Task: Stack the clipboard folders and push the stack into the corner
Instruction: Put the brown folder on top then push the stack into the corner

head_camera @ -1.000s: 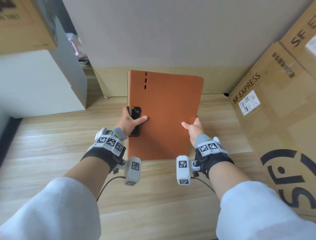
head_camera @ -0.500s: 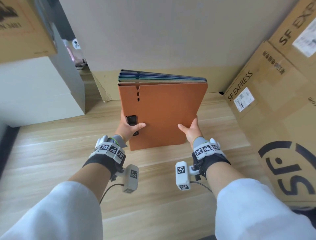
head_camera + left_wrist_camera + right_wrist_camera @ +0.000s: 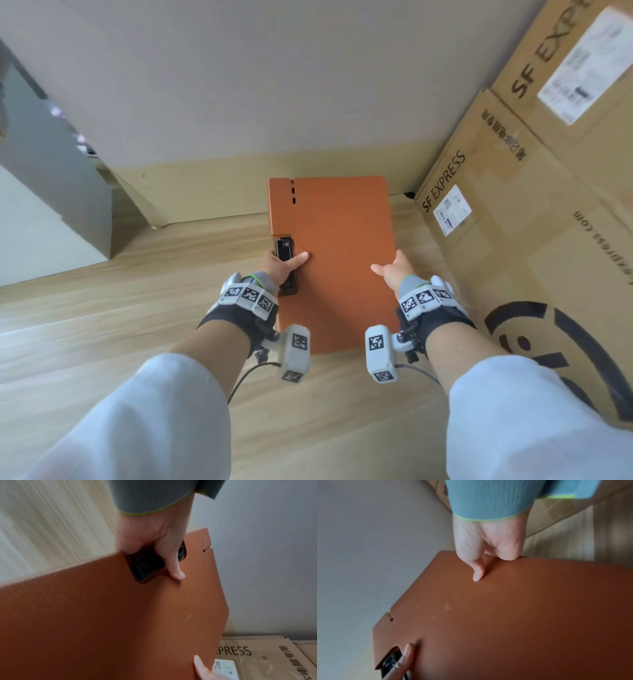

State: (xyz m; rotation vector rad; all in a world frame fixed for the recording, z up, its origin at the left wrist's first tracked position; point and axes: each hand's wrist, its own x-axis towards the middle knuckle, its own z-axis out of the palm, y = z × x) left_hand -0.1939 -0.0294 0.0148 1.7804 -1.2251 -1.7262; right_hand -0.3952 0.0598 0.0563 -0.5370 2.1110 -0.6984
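Both hands grasp one rust-orange, rectangular, textured-cover clipboard folder [image 3: 334, 260] by its two long edges. Left hand [image 3: 281, 267] clasps the left edge at the black clip [image 3: 284, 250], with the thumb laid flat across the cover beside the clip and the fingers tucked beneath the edge, out of sight. Right hand [image 3: 392, 274] clasps the opposite edge in the same manner: thumb on top, pointing inward, fingers curled under. Both forearms run forward and roughly parallel, wrists level, white sleeves pushed back above the wrist-camera bands. In the head view only this top cover shows; whether further folders lie beneath it cannot be told, nor whether it is resting on the pale wood-grain floor [image 3: 137, 308] or held just above it. Its far short edge lies near the beige skirting of the grey wall [image 3: 274, 85], and its right edge lies near, but apart from, the brown cardboard shipping box printed SF EXPRESS [image 3: 513, 222]. The step in hand appears to be the final placement. The next move calls for setting the folder flat, then pushing forward and to the right until both edges meet wall and box.
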